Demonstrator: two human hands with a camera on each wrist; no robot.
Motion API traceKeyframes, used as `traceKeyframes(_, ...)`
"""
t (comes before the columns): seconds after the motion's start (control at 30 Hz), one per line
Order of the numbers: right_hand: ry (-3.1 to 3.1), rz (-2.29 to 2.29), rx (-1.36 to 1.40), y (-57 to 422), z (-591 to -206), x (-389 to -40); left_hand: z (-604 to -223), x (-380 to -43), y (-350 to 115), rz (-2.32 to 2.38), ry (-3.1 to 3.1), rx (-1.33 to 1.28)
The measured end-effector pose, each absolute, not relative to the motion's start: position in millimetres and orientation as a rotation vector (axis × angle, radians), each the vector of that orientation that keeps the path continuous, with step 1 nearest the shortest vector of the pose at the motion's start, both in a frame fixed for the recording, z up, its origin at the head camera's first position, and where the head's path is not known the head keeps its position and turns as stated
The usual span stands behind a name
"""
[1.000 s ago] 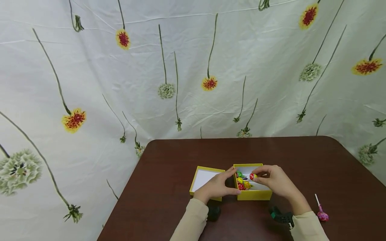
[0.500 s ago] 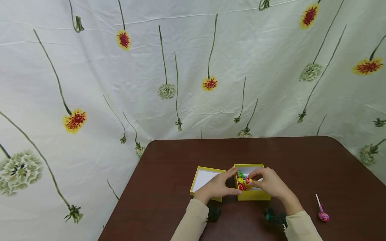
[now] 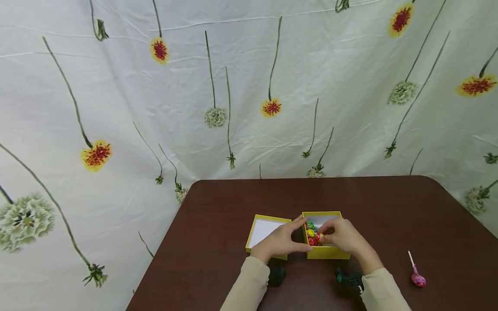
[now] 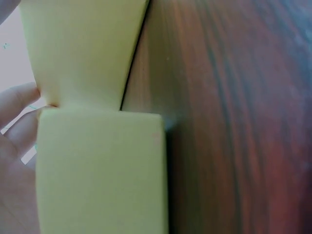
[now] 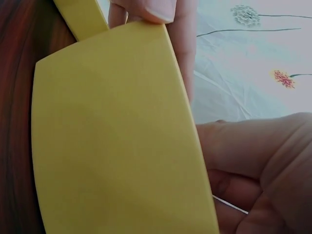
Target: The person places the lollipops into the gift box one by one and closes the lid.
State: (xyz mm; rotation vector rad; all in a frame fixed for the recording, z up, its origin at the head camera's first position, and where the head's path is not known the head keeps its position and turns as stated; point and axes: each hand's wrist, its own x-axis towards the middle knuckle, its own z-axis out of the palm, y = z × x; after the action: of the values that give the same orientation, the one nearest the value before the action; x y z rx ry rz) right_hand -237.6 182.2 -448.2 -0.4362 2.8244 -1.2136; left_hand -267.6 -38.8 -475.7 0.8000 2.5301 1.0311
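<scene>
The yellow box (image 3: 328, 252) stands on the table, its white inside turned up, with several wrapped lollipops (image 3: 310, 233) in its left part. My left hand (image 3: 281, 239) holds the box at its left end, thumb at the front corner and fingers toward the back. Inside the box my right hand (image 3: 344, 235) pinches a red-and-yellow lollipop (image 3: 320, 237) low among the others. The front wall (image 5: 117, 131) hides that lollipop's head in the right wrist view, where the right thumb and curled fingers show behind the rim.
Left of the box lies its yellow lid (image 3: 264, 229), white inside up, partly behind my left hand. A pink lollipop (image 3: 418, 279) lies alone on the dark wooden table (image 3: 233, 194) at the right. A flower-printed cloth (image 3: 249, 86) hangs behind.
My right hand has moved left and down inside the box, bringing the lollipop from the middle to the pile at the left. The left hand has stayed at the box.
</scene>
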Motion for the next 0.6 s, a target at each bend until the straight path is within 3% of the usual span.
traceKeyframes(0.6,2.815,-1.223,-0.32,174.6,-450.5,-239.8,-474.4,-265.9,-38.6,1.054,2.521,0.793)
